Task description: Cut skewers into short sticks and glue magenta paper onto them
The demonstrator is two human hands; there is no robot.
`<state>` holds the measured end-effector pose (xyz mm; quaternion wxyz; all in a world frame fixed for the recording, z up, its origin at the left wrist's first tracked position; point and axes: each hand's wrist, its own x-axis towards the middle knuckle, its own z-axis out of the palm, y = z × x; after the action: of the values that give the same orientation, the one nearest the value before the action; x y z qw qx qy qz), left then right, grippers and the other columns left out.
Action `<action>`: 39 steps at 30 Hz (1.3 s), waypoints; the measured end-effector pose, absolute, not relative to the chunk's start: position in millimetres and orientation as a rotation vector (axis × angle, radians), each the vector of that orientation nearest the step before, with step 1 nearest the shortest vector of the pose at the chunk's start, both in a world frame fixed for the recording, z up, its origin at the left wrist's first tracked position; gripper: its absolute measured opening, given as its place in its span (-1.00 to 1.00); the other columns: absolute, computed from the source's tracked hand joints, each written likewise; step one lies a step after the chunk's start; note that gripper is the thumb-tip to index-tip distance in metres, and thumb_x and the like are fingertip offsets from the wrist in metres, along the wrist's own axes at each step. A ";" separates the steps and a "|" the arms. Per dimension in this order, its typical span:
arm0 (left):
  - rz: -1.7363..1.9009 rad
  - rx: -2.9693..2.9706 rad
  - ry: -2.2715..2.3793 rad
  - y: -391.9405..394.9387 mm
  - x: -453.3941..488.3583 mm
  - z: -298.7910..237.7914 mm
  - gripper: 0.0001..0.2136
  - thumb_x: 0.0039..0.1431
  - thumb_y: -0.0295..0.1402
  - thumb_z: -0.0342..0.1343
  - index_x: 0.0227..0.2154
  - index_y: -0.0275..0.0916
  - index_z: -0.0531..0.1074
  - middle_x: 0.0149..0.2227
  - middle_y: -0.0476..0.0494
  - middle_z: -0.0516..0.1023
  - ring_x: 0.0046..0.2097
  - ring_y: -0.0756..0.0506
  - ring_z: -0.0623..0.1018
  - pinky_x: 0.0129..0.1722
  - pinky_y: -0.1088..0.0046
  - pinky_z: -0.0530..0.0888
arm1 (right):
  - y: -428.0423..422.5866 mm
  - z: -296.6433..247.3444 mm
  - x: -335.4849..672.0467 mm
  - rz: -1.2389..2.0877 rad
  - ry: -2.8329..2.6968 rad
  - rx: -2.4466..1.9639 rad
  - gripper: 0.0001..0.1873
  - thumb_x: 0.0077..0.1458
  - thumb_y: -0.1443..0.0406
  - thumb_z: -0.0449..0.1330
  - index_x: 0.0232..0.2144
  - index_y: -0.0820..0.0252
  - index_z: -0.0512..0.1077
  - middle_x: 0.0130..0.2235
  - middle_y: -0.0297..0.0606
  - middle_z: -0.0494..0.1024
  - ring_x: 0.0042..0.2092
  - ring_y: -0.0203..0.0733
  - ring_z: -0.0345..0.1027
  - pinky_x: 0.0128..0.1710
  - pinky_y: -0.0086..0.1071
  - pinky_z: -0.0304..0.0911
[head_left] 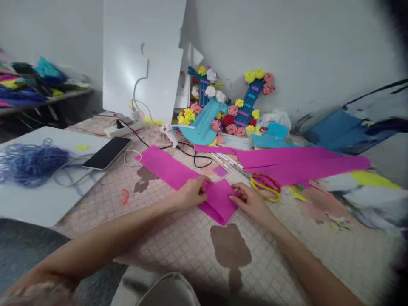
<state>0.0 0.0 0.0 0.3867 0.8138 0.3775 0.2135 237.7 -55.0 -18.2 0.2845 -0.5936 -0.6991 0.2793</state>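
Observation:
A long strip of magenta paper [165, 168] lies on the tiled floor, and its near end is folded over into a flap [219, 199]. My left hand [191, 193] pinches the left edge of that fold, fingers closed on the paper. On the right edge of the fold rests my right hand [251, 202], its fingers pressed down on the paper. Just beyond my right hand lie scissors [266, 187] with red and yellow handles.
More magenta sheets [299, 163] spread to the right. A blue paper craft with paper roses [223, 112] leans against the wall. A phone [106, 153], cables, a power strip [123, 127] and a white board with blue yarn [30, 163] lie left. Pens [225, 160] lie ahead.

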 end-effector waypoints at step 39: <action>0.487 2.607 1.148 -9.0 -4.6 9.2 -0.72 0.11 -0.47 0.04 -0.08 -0.27 0.35 -0.09 -0.23 0.45 -0.06 -0.19 0.46 -0.16 0.31 0.44 | -50.2 -17.9 234.6 0.763 -1.826 -1.598 -0.76 0.08 0.25 0.14 -0.16 0.14 0.36 -0.44 -0.38 0.38 -0.47 -0.26 0.26 -0.46 -0.39 0.16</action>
<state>-4.6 -9.0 9.2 0.1256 0.8950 0.3940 0.1671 234.6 -50.2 -17.9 0.2945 -0.6005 -0.6860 0.2866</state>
